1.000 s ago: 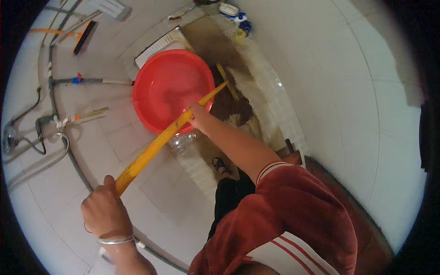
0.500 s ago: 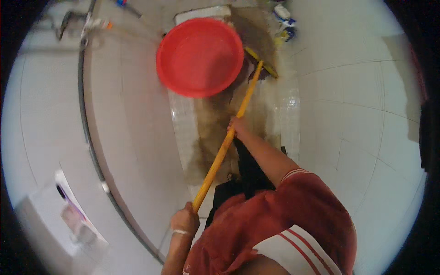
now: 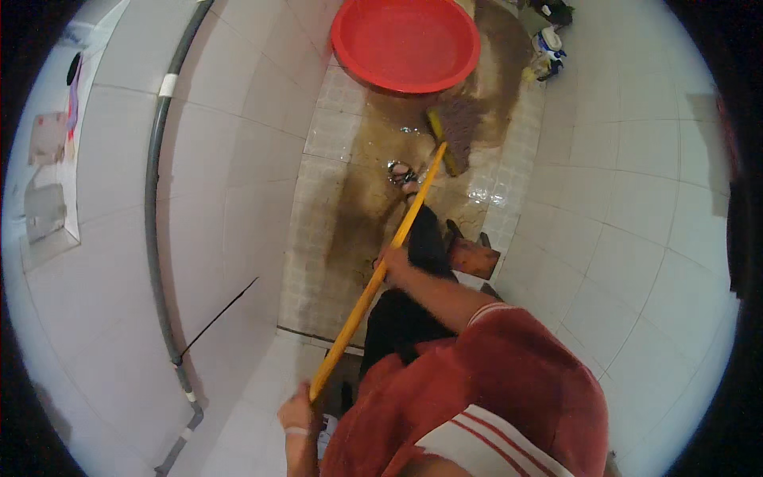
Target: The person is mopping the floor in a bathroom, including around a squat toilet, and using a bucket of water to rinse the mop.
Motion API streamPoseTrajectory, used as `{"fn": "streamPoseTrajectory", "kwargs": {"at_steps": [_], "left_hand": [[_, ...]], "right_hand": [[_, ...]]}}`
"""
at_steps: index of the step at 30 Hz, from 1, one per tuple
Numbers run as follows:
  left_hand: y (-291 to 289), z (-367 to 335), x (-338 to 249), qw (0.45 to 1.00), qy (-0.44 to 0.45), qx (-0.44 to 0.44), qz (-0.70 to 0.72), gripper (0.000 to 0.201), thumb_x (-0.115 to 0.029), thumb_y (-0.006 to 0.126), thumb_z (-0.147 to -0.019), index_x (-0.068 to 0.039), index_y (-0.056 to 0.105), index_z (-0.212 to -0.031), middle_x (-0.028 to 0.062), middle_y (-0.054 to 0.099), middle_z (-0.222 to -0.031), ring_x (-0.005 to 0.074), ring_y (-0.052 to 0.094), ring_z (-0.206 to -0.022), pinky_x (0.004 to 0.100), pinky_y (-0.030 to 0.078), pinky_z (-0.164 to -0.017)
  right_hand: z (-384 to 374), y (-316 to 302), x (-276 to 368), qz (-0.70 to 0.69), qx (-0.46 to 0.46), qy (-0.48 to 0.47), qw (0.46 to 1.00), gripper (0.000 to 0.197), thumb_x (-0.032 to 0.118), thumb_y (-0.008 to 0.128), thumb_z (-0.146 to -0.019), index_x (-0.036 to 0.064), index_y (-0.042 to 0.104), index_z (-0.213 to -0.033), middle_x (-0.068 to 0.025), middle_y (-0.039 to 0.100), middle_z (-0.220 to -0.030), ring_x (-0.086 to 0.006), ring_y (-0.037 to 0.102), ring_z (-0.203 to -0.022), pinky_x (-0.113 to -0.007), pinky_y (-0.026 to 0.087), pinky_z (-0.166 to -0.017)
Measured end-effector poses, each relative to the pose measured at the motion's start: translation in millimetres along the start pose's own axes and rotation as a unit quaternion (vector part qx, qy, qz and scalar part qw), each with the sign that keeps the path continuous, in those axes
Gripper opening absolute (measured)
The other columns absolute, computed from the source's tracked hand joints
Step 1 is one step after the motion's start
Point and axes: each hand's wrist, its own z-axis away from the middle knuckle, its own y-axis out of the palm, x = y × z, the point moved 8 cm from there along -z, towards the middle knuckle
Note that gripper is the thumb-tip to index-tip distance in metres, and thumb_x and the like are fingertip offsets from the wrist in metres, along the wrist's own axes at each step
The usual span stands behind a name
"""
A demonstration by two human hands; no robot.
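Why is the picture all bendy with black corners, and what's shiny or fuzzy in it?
Head view: the fisheye lens bows the long grey wall pipe and darkens the corners; head view: white glare spots gleam on the brown-stained tiled floor; head view: the shaggy purplish mop head looks soft-edged, maybe from movement.

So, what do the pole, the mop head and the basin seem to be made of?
Yellow pole: likely wood or bamboo, perhaps painted; straight, round and evenly coloured, but grain is unclear.
Mop head: probably matted fabric or fibre, given its dull, shaggy grey-brown look.
Red basin: most likely moulded plastic, smooth, with uniform colour and a rounded rim.
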Motion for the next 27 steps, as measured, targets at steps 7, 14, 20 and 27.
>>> {"fn": "streamPoseTrajectory", "kwargs": {"at_steps": [7,14,20,27], "left_hand": [[134,48,110,0.991,-0.059,0.115,0.042,0.028,-0.031,0.056,-0.079,-0.01,0.051,-0.096,0.0166,0.061,-0.071,0.0356,0.061,-0.071,0.0446,0.045,-0.055],[143,40,107,0.984,-0.043,0.135,0.104,0.027,-0.029,0.056,-0.079,-0.009,0.052,-0.096,0.0167,0.061,-0.071,0.0351,0.061,-0.071,0.0442,0.046,-0.056],[122,21,71,0.979,-0.03,0.128,0.156,0.026,-0.028,0.056,-0.079,-0.008,0.052,-0.095,0.0167,0.061,-0.072,0.0347,0.061,-0.071,0.0439,0.046,-0.056],[73,24,28,0.969,-0.031,0.106,0.222,0.025,-0.026,0.056,-0.079,-0.007,0.053,-0.095,0.0167,0.061,-0.072,0.0342,0.061,-0.071,0.0435,0.046,-0.057]], "right_hand": [[85,3,-203,0.21,0.077,0.143,0.964,0.015,0.014,0.052,-0.082,0.0009,0.046,-0.086,-0.0129,0.056,-0.068,-0.0248,0.061,-0.065,-0.038,0.051,-0.054],[72,-1,-163,0.479,0.021,0.111,0.87,0.035,0.021,0.066,-0.072,-0.0045,0.051,-0.092,-0.0142,0.059,-0.078,-0.0248,0.061,-0.069,-0.034,0.05,-0.058],[39,62,-75,0.771,0.179,-0.092,0.604,0.036,0.02,0.064,-0.073,-0.0074,0.051,-0.092,-0.0172,0.059,-0.082,-0.0267,0.061,-0.071,-0.035,0.049,-0.058],[115,73,-65,0.609,0.142,0.018,0.78,0.05,0.025,0.06,-0.074,-0.0094,0.04,-0.103,-0.0238,0.055,-0.093,-0.0349,0.06,-0.081,-0.041,0.049,-0.068]]}}
